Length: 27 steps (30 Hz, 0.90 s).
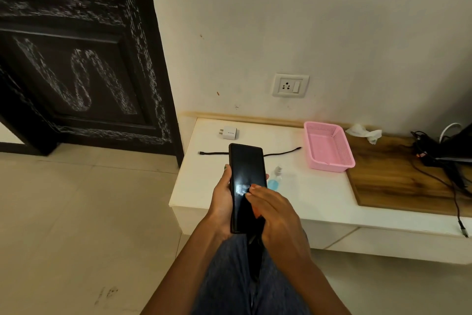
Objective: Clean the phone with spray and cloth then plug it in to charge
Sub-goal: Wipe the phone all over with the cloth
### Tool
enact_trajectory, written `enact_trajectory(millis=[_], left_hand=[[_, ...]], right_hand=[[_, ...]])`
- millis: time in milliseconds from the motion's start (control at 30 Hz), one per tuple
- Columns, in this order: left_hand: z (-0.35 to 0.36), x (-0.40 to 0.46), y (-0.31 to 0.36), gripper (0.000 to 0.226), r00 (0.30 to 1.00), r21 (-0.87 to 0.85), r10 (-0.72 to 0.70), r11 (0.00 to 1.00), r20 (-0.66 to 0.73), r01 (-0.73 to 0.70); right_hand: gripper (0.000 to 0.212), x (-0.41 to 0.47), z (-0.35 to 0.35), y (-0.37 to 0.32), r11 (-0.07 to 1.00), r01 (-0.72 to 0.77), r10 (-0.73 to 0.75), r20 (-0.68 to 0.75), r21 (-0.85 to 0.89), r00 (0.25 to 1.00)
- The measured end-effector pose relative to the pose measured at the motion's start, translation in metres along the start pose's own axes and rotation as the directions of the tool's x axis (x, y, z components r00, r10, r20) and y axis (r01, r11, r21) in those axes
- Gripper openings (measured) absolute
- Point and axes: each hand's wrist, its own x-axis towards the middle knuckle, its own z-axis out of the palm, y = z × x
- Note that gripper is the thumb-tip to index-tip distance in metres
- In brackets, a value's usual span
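My left hand point(221, 197) grips a black phone point(245, 165) from its left side, screen up and dark, above the front of the white table point(201, 187). My right hand point(277, 215) lies over the lower screen, fingertips on a wet glare patch. It holds a black cloth point(255, 256) whose end hangs below the phone. A small spray bottle point(275, 178) with blue liquid stands just right of the phone. A white charger adapter point(229, 132) and a black cable point(213, 153) lie on the table behind. A wall socket point(290, 85) sits above.
A pink basket point(329, 162) stands right of the cable. A crumpled white tissue point(365, 132) lies by the wall. A wooden board point(396, 181) carries dark devices and tangled wires point(434, 153). A dark door point(76, 59) is at the left, tiled floor below.
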Motion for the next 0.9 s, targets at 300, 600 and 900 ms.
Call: enact_trajectory(millis=[300,600,900], left_hand=[[-0.009,0.002,-0.001,0.074,0.998,-0.036,-0.014,0.999,0.058,0.017],[-0.007,0.005,-0.005,0.073,0.998,-0.021,-0.043,0.999,0.052,0.044],[-0.007,0.008,-0.01,0.065,0.997,-0.032,-0.041,0.999,0.071,0.043]], right_hand=[[0.045,-0.003,-0.003,0.009,0.999,0.003,-0.007,0.087,0.041,0.996],[0.034,0.008,0.008,-0.013,0.993,-0.06,0.059,0.01,0.104,0.998],[0.038,0.009,-0.004,0.011,0.993,-0.108,0.109,-0.017,0.046,0.994]])
